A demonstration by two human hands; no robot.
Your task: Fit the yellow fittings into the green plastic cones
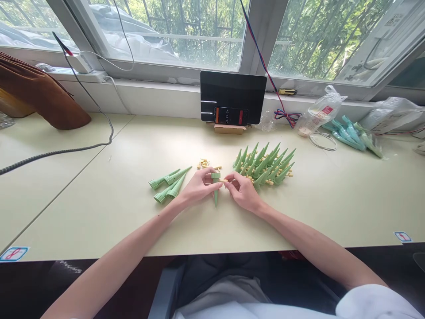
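Observation:
My left hand (198, 187) is closed around a green plastic spike (216, 195), its wide capped end up and its point down. A small yellow valve piece (223, 180) sticks out from the spike's side, and the fingertips of my right hand (245, 191) pinch its outer end. Left of my hands lie several green spikes (169, 184) with no yellow pieces showing on them. Just beyond my fingers is a small pile of loose yellow pieces (204, 164). To the right, rows of green spikes (265, 164) with yellow pieces attached are packed together.
A phone (231, 116) showing a timer leans on a dark tablet (233, 91) on a cardboard stand (229, 129). Plastic bags (322, 110) and bagged blue-green items (352, 133) lie at the back right. A black braided cable (66, 150) crosses the table's left side.

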